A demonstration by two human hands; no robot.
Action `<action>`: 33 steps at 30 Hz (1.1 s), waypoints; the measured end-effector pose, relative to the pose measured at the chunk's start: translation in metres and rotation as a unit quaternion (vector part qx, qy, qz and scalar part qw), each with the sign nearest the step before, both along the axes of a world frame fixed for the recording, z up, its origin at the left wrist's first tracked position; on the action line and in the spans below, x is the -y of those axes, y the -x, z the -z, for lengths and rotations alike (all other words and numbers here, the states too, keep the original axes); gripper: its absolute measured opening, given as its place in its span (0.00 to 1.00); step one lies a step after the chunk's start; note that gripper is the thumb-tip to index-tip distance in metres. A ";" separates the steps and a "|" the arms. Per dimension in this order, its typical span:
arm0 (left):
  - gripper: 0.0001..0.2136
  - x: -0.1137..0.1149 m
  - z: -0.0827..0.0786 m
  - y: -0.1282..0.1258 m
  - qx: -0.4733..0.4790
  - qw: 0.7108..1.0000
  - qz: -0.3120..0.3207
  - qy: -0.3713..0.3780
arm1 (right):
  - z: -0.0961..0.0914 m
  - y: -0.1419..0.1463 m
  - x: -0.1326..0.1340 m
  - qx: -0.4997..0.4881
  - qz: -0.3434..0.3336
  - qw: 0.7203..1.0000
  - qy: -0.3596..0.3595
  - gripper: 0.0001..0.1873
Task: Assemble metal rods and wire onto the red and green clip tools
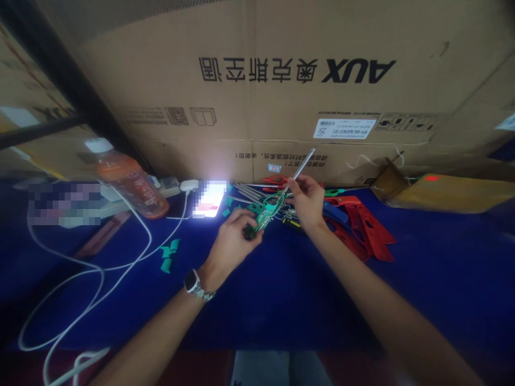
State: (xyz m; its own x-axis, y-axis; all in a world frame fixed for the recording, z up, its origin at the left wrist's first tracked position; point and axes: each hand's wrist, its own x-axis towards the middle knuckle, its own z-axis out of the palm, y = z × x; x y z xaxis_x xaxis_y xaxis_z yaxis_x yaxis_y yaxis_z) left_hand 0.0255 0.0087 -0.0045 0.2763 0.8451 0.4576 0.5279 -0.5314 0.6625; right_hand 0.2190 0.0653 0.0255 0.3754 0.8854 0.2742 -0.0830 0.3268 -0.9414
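Observation:
Near the middle of the table, my left hand (232, 238) is closed on a green plastic piece with thin wires (265, 214); its exact kind is hard to make out. My right hand (308, 201) pinches a slim silver metal tube (303, 165), which slants up and away to the right. The tube's lower end meets the top of the green piece, though whether it sits inside cannot be seen. Behind the hands lie several more metal tubes (247, 192). Red plastic gun-shaped shells (360, 225) are piled right of my right hand, with a blue piece (336, 213) among them.
A blue cloth (265, 300) covers the table. A large cardboard box (257, 107) stands upright behind it. At left are a drink bottle (132, 182), a lit phone (210, 199), white cables (100, 268) and small green parts (167, 256). A yellow packet (450, 193) lies at right.

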 end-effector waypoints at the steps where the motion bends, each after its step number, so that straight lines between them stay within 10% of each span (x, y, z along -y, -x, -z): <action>1: 0.04 0.001 0.000 0.000 0.002 1.000 -0.001 -0.003 | 0.000 0.000 0.000 -0.003 0.002 1.000 -0.002 0.21; 10: 0.05 0.000 -0.001 -0.006 0.041 0.999 -0.022 0.013 | -0.001 0.001 0.001 0.006 0.004 1.000 0.002 0.22; 20: 0.25 -0.015 0.010 -0.003 0.252 0.922 0.013 0.292 | -0.001 0.003 0.003 0.023 -0.008 1.000 -0.006 0.20; 33: 0.13 -0.009 -0.011 0.007 0.164 0.872 0.165 0.430 | -0.008 0.005 0.000 -0.017 -0.089 0.996 0.003 0.17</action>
